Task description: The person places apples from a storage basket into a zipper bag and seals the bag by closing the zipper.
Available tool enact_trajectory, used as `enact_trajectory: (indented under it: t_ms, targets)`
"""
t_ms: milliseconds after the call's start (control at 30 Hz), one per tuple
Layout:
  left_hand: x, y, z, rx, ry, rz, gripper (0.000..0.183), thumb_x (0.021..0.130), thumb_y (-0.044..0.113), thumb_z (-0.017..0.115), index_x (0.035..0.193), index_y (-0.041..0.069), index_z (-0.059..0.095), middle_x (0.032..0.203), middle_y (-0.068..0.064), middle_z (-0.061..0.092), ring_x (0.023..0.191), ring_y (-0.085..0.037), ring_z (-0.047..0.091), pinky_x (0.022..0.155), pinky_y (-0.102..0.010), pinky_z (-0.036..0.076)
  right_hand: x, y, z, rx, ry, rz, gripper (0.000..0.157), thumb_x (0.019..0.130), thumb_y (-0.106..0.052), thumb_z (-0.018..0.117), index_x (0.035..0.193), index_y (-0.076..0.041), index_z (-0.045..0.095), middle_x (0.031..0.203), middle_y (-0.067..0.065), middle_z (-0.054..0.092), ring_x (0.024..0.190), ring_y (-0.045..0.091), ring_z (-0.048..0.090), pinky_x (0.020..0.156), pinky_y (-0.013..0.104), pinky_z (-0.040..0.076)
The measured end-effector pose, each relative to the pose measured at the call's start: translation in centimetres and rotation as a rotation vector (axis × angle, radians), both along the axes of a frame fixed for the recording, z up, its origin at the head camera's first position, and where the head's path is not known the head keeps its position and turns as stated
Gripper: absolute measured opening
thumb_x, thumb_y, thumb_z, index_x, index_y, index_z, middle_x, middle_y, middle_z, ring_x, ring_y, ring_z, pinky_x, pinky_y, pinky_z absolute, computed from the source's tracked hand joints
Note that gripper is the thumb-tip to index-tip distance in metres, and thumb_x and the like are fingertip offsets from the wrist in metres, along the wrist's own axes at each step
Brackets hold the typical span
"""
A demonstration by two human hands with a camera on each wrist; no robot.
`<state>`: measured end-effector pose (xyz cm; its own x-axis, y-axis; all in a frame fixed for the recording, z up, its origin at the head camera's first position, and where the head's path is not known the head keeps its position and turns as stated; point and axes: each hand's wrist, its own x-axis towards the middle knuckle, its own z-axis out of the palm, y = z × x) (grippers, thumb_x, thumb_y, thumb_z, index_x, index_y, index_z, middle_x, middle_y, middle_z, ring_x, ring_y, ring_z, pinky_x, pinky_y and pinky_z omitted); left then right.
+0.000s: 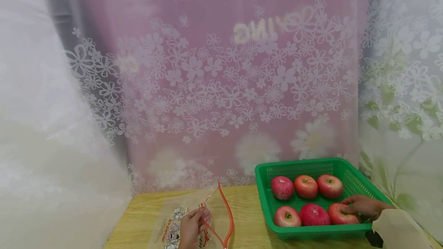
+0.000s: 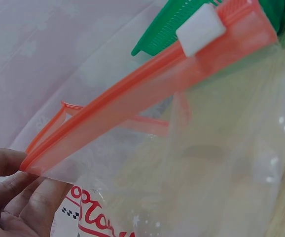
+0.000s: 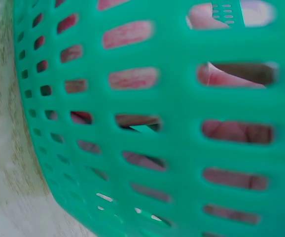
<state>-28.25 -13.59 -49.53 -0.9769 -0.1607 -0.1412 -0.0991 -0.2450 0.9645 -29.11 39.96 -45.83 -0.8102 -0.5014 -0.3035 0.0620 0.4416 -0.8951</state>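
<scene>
My left hand [image 1: 191, 229] pinches the edge of a clear slider zip bag [image 1: 162, 224] with an orange-red closure strip. The bag's mouth gapes, and its white slider [image 2: 200, 30] sits at the far end of the strip in the left wrist view. Cartoon figures and red lettering [image 2: 100, 217] are printed on the bag. Inside the green basket [image 1: 260, 187], my right hand [image 1: 368, 206] grips the near right apple [image 1: 337, 215], thumb and fingers around it. In the right wrist view the basket wall [image 3: 182, 98] covers most of that hand.
Other red apples stand in two rows in the basket, among them a back left one [image 1: 282, 188] and a near middle one [image 1: 315, 215]. The wood-grain table [image 1: 242, 203] lies beneath. Flowered translucent curtains [image 1: 214, 87] hang behind and on both sides.
</scene>
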Motion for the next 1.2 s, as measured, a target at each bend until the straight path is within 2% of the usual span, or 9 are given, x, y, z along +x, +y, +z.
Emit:
enact_trajectory:
  t_ms: [133,333,533,700,800,900,1033,1200]
  targets:
    - [0.0,-0.1,0.0,0.001,-0.012,-0.008,0.038,0.091,0.014,0.054,0.116,-0.015,0.051,0.084,-0.014,0.069,0.076,-0.019,0.068,0.06,-0.024,0.055,0.2,0.0,0.0,-0.022,0.002,0.003,0.045,0.097,-0.016,0.042,0.118,0.023,0.039,0.102,0.014,0.063,0.088,0.024,0.062,0.075,0.041,0.051]
    - [0.1,-0.1,-0.2,-0.009,-0.008,0.001,0.037,0.091,0.013,0.054,0.115,-0.015,0.052,0.082,-0.012,0.07,0.074,-0.018,0.068,0.059,-0.024,0.055,0.4,-0.4,0.0,0.073,0.004,-0.11,0.051,0.095,-0.023,0.045,0.12,0.021,0.038,0.104,0.015,0.061,0.09,0.027,0.059,0.074,0.043,0.049]
    - [0.2,0.0,-0.2,0.004,0.0,-0.005,0.036,0.091,0.011,0.052,0.116,-0.014,0.051,0.084,-0.012,0.07,0.075,-0.018,0.068,0.051,-0.018,0.051,0.3,-1.0,0.3,0.16,0.015,-0.223,0.055,0.094,-0.028,0.049,0.122,0.018,0.04,0.114,0.028,0.051,0.099,0.035,0.054,0.076,0.048,0.048]
    - [0.4,0.1,0.1,0.007,0.015,0.007,0.035,0.091,0.01,0.052,0.115,-0.014,0.052,0.083,-0.012,0.07,0.075,-0.018,0.068,0.05,-0.016,0.05,0.4,-1.1,0.7,0.129,0.012,-0.261,0.059,0.094,-0.028,0.049,0.127,0.018,0.033,0.12,0.035,0.042,0.098,0.035,0.054,0.076,0.048,0.049]
    - [0.5,0.2,0.2,0.0,0.022,0.007,0.036,0.091,0.012,0.053,0.116,-0.014,0.052,0.083,-0.012,0.07,0.075,-0.017,0.068,0.049,-0.016,0.049,0.7,-1.1,1.0,0.079,0.009,-0.257,0.061,0.094,-0.028,0.048,0.129,0.018,0.029,0.115,0.029,0.047,0.092,0.029,0.057,0.074,0.046,0.051]
    - [0.6,0.3,0.3,-0.012,0.015,0.008,0.036,0.091,0.012,0.053,0.116,-0.013,0.052,0.083,-0.011,0.07,0.074,-0.017,0.068,0.048,-0.016,0.047,1.1,-1.1,1.2,0.023,-0.009,-0.245,0.06,0.095,-0.028,0.046,0.129,0.018,0.026,0.111,0.018,0.053,0.088,0.025,0.058,0.074,0.045,0.051]
    - [0.6,0.3,0.3,-0.016,0.0,0.008,0.035,0.092,0.013,0.052,0.116,-0.012,0.054,0.083,-0.01,0.07,0.073,-0.016,0.068,0.048,-0.017,0.048,1.3,-1.1,1.5,-0.011,-0.012,-0.244,0.063,0.096,-0.028,0.045,0.131,0.019,0.022,0.104,0.01,0.057,0.085,0.025,0.059,0.072,0.047,0.052]
    - [0.6,0.3,0.4,0.012,0.005,-0.01,0.035,0.092,0.014,0.052,0.115,-0.013,0.053,0.084,-0.01,0.069,0.075,-0.016,0.068,0.061,-0.024,0.055,1.5,-1.0,1.8,-0.074,-0.019,-0.214,0.064,0.096,-0.028,0.044,0.132,0.019,0.018,0.098,0.008,0.061,0.083,0.027,0.061,0.071,0.048,0.052]
